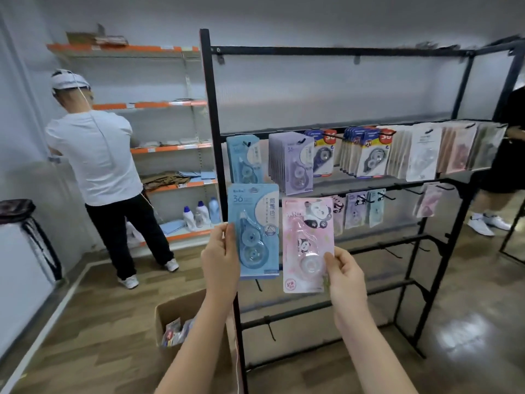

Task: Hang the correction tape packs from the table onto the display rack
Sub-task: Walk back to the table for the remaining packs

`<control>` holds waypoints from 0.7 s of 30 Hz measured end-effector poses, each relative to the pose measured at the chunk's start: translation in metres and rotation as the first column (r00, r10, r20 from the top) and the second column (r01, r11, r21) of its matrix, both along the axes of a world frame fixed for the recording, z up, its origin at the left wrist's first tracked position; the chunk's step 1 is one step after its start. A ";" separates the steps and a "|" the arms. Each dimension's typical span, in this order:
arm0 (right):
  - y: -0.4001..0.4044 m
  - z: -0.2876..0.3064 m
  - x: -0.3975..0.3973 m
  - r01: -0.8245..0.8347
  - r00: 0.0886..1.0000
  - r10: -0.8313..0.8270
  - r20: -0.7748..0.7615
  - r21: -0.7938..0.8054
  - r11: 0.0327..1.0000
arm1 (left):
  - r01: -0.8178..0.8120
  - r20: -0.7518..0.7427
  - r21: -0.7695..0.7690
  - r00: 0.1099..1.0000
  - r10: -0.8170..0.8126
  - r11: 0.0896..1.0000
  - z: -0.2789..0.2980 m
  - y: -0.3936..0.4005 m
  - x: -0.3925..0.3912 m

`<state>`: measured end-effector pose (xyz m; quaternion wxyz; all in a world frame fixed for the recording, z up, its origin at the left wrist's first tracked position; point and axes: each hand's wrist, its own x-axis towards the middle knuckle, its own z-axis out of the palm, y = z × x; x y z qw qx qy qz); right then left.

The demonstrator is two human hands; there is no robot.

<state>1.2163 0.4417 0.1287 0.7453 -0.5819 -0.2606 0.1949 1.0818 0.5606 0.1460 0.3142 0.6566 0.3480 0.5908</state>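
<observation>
Left hand (220, 253) grips a blue carded correction tape pack (253, 230), right hand (345, 273) pinches a pink panda-printed pack (308, 243), both raised toward twelve o'clock, seemingly to match pegs on the black metal display rack (211, 132).

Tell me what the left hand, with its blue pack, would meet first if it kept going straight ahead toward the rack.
Probably the blue correction tape packs hanging on the rack's upper-left hook, just above the held blue pack in the left hand; depth is unclear.

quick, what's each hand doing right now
Left hand: holding the blue correction tape pack.
Right hand: holding the pink panda pack.
</observation>
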 end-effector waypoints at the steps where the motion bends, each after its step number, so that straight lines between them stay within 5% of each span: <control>1: 0.013 0.001 0.010 -0.005 1.000 0.005 0.001 0.002 1.000 | -0.015 -0.010 0.021 1.000 0.015 1.000 0.005 0.013 0.010; 11: 0.125 0.012 0.094 -0.192 0.981 0.192 0.002 -0.008 0.981 | -0.248 0.004 0.086 0.969 0.249 0.965 0.036 0.125 0.101; 21: 0.177 0.011 0.134 -0.390 0.918 0.392 -0.064 0.035 0.920 | -0.458 0.075 0.072 0.888 0.453 0.886 0.038 0.156 0.128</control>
